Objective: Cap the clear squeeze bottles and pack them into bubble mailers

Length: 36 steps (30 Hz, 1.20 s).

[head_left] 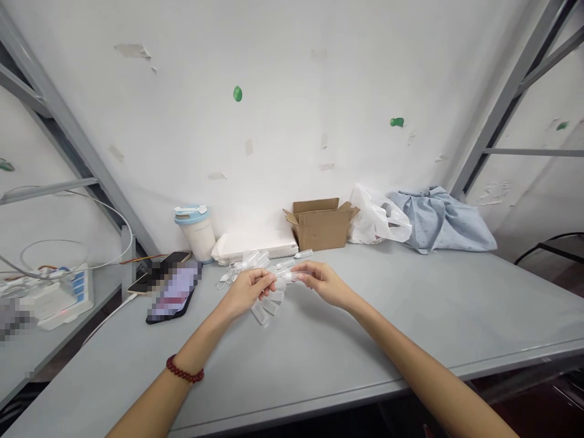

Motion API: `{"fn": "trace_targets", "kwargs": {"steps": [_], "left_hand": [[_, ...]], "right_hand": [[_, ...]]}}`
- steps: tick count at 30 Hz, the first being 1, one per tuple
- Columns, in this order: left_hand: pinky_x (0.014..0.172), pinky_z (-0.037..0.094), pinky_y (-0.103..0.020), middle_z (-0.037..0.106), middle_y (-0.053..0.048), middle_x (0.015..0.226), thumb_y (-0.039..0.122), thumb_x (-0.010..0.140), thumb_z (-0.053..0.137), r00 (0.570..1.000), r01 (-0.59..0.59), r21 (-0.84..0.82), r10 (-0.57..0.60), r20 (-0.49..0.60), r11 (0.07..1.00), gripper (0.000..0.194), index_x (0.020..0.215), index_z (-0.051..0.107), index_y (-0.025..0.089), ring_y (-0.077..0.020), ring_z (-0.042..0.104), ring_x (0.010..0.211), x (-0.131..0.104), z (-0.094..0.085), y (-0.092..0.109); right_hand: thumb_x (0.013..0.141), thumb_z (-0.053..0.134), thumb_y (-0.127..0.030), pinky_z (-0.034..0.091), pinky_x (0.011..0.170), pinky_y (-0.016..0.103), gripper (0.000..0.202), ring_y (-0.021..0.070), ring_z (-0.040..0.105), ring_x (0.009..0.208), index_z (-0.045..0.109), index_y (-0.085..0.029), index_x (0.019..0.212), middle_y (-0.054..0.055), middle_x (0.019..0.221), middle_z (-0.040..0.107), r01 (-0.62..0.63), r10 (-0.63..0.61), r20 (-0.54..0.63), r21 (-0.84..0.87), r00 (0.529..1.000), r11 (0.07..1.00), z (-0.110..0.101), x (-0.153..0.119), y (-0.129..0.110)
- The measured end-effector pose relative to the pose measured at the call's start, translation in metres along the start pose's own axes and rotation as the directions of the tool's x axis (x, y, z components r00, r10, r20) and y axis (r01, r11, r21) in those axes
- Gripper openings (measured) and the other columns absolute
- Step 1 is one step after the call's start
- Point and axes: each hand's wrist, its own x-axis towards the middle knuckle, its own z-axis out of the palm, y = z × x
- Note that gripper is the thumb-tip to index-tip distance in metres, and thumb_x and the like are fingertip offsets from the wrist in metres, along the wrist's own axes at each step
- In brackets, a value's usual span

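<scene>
My left hand (pixel 250 288) is closed in a pinch over the middle of the desk. Between its fingertips and those of my right hand (pixel 325 283) is a small clear plastic tube (pixel 286 277) with a white part, and the fingers of both hands are closed on it. Fingers cover parts of the tube. Just behind the hands lies a pile of similar clear tubes (pixel 255 260), some with thin white loops. Several flat clear plastic pieces (pixel 269 305) are spread on the desk below my left hand.
Two phones (pixel 176 293) lie at the left, near a lidded cup (pixel 197 234). Along the wall stand a white stack (pixel 255 244), an open cardboard box (pixel 322 228), a white plastic bag (pixel 376 216) and a blue cloth bundle (pixel 444 222). The grey desk's front edge (pixel 347 398) is near me.
</scene>
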Motion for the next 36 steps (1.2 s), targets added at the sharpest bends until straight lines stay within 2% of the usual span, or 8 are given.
{"fn": "trace_targets", "kwargs": {"steps": [7,14,24,29,33,36], "left_hand": [[0.053,0.038,-0.022,0.055,0.002,0.058,0.042,0.075,0.053,1.000,-0.001,0.023,0.001,0.014,1.000,0.030,0.063,0.057,0.015,-0.0095,0.046,0.051,-0.0006,0.0032,-0.0017],[0.052,0.038,-0.022,0.055,0.001,0.058,0.041,0.074,0.053,0.999,-0.006,-0.001,0.006,-0.050,1.000,0.029,0.061,0.057,0.015,-0.0095,0.046,0.051,0.0013,0.0020,-0.0023],[0.052,0.039,-0.022,0.055,0.001,0.058,0.042,0.074,0.052,1.000,0.007,-0.013,-0.008,-0.030,1.000,0.030,0.061,0.057,0.015,-0.0097,0.047,0.051,0.0024,0.0009,-0.0043],[0.052,0.039,-0.022,0.055,0.001,0.058,0.042,0.075,0.052,1.000,-0.011,-0.021,0.010,-0.016,1.000,0.031,0.062,0.056,0.015,-0.0094,0.046,0.051,0.0024,0.0023,-0.0078],[0.051,0.039,-0.023,0.054,0.001,0.057,0.044,0.075,0.051,1.000,-0.015,-0.011,0.015,-0.027,1.000,0.032,0.061,0.055,0.016,-0.0097,0.045,0.049,0.0029,0.0059,-0.0080],[0.051,0.040,-0.022,0.054,0.001,0.057,0.045,0.074,0.051,0.999,-0.013,-0.017,0.012,-0.045,1.000,0.032,0.062,0.054,0.016,-0.0096,0.045,0.049,0.0030,0.0080,-0.0069]], "right_hand": [[0.082,0.050,-0.036,0.034,0.054,0.024,0.025,0.0088,0.038,0.056,0.063,-0.017,0.091,0.000,0.072,0.057,-0.014,0.014,0.012,-0.003,1.000,1.000,0.0030,-0.0010,0.0001],[0.081,0.051,-0.038,0.036,0.056,0.024,0.027,0.0098,0.042,0.059,0.064,-0.016,0.091,0.003,0.078,0.060,0.011,-0.011,-0.035,0.003,0.999,1.000,0.0004,-0.0001,-0.0036],[0.080,0.052,-0.037,0.037,0.058,0.025,0.025,0.0114,0.047,0.063,0.064,-0.017,0.089,0.002,0.076,0.060,0.020,-0.019,-0.026,0.034,0.999,0.999,0.0020,-0.0004,-0.0021],[0.081,0.052,-0.036,0.036,0.057,0.024,0.024,0.0100,0.043,0.060,0.064,-0.017,0.090,0.002,0.078,0.060,0.016,-0.016,-0.017,0.009,1.000,1.000,0.0040,-0.0010,-0.0008],[0.081,0.052,-0.037,0.036,0.056,0.025,0.024,0.0099,0.042,0.057,0.064,-0.018,0.090,0.001,0.074,0.060,-0.001,0.001,-0.016,-0.010,1.000,1.000,0.0062,-0.0011,0.0013],[0.081,0.052,-0.038,0.038,0.058,0.025,0.025,0.0108,0.046,0.060,0.064,-0.018,0.090,0.002,0.079,0.062,0.008,-0.009,-0.031,-0.002,0.999,1.000,0.0063,-0.0004,0.0028]]}}
